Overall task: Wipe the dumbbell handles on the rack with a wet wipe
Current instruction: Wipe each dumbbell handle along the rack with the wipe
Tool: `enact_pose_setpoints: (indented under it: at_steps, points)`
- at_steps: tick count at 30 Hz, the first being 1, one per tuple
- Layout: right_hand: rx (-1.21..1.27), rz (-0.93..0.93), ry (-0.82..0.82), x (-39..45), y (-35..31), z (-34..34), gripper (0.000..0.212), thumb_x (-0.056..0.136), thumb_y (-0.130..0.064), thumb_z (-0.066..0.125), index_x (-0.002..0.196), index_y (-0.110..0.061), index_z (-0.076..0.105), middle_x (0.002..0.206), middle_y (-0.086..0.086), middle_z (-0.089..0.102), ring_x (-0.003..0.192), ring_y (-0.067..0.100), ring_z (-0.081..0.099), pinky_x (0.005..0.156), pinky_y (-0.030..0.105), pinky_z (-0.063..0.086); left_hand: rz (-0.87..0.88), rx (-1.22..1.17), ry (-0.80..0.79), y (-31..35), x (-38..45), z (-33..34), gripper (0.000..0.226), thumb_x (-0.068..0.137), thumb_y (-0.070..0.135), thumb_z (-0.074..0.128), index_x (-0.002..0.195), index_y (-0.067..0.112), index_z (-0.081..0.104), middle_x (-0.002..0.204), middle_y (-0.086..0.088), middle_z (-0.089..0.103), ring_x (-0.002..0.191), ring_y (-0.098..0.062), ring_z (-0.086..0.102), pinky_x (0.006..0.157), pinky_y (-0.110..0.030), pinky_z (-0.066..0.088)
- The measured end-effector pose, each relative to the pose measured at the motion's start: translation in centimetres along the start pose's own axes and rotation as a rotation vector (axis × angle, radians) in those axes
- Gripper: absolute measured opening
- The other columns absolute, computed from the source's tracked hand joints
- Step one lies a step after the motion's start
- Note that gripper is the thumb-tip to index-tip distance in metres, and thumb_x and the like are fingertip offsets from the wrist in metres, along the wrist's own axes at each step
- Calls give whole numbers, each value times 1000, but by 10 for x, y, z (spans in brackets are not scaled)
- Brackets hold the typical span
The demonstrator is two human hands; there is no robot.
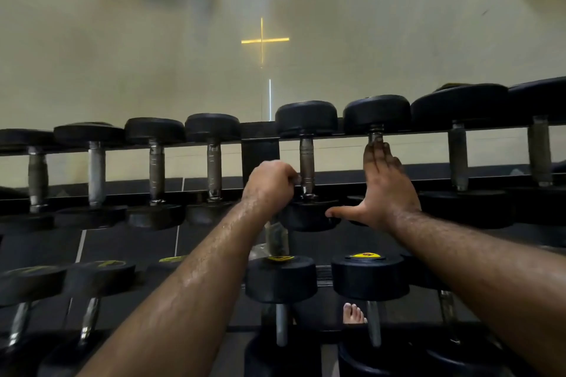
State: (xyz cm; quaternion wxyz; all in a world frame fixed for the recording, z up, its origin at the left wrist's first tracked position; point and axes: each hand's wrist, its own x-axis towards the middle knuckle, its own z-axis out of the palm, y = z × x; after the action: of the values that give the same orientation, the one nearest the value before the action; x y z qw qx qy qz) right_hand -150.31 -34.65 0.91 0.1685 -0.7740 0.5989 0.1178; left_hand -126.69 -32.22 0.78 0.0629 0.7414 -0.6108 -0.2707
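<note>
Dumbbell handle (307, 159) on the rack (260, 131) is flanked by both hands. Left hand (271, 184), clenched, is pressed beside it; whether a wipe is held cannot be told. Right hand (384, 185) is laid flat, released, over the handle to its right.

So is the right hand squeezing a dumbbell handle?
No, the right hand lies flat with straight fingers over the handle, not curled round it.

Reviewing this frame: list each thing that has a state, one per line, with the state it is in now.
Left hand: fist curled beside a top-row dumbbell handle; any wipe in it is hidden.
Right hand: flat, fingers straight, laid over the next handle.
Top-row dumbbells: all seated on the rack.
Lower-row dumbbells: racked.
</note>
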Motion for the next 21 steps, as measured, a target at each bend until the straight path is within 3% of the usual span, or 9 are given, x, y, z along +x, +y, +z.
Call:
enact_pose_setpoints:
  at_steps: [3, 7, 8, 11, 13, 16, 20, 21]
  points:
    - [-9, -7, -16, 0, 0, -1, 171, 47, -117, 35, 166, -9, -23, 174, 13, -30, 164, 28, -20, 135, 48, 2, -89, -68, -110, 0, -6, 13, 13, 91, 20, 70, 97, 23, 81, 82, 9, 68, 85, -15, 69, 72, -26, 51]
    - [-3, -16, -19, 1, 2, 1, 171, 47, -117, 34, 166, -9, -24, 173, 13, -33, 163, 28, -22, 135, 48, 1, 72, -298, -239, 0, -5, -18, 3, 93, 28, 78, 93, 26, 81, 84, 13, 74, 82, -1, 70, 71, -19, 54]
    - [-3, -16, -20, 2, 2, 1, 171, 47, -117, 34, 165, -9, -25, 172, 13, -34, 163, 28, -22, 135, 48, 1, 138, -306, -145, 4, -2, -24, 6, 94, 31, 77, 97, 27, 82, 84, 15, 74, 80, 2, 69, 73, -18, 54]
    - [-8, -17, -22, 2, 3, 1, 171, 46, -118, 32, 165, -9, -25, 172, 13, -34, 163, 29, -22, 135, 47, 2, 295, -196, 379, 17, 13, -18, 14, 99, 25, 71, 108, 23, 82, 94, 9, 78, 84, 1, 67, 81, -19, 54]
    - [-11, -22, -14, 1, 3, 2, 171, 47, -118, 32, 166, -9, -23, 172, 14, -34, 163, 29, -22, 135, 47, 2, 419, -24, 467, 20, 22, -2, 18, 96, 17, 73, 112, 17, 81, 108, 1, 78, 95, -14, 71, 88, -31, 60]
    - [-15, -22, -10, 2, 4, 4, 171, 46, -118, 30, 167, -9, -20, 173, 14, -33, 163, 30, -21, 135, 48, 2, 581, 254, 325, 18, 27, 16, 18, 88, 10, 79, 105, 16, 81, 110, -2, 74, 102, -25, 66, 91, -38, 58]
    - [-10, -33, -11, 5, 7, 4, 173, 40, -119, 19, 168, -8, -18, 174, 14, -30, 164, 31, -20, 135, 47, 0, 478, 325, -298, 32, 20, 2, 18, 94, 17, 72, 108, 26, 80, 101, 7, 70, 96, -15, 68, 87, -31, 59]
    - [-8, -36, -12, 5, 7, 5, 174, 39, -119, 18, 168, -7, -17, 174, 15, -29, 164, 31, -19, 135, 47, 0, 427, 268, -359, 34, 21, -4, 16, 93, 19, 74, 106, 27, 81, 98, 8, 72, 91, -12, 69, 85, -31, 61]
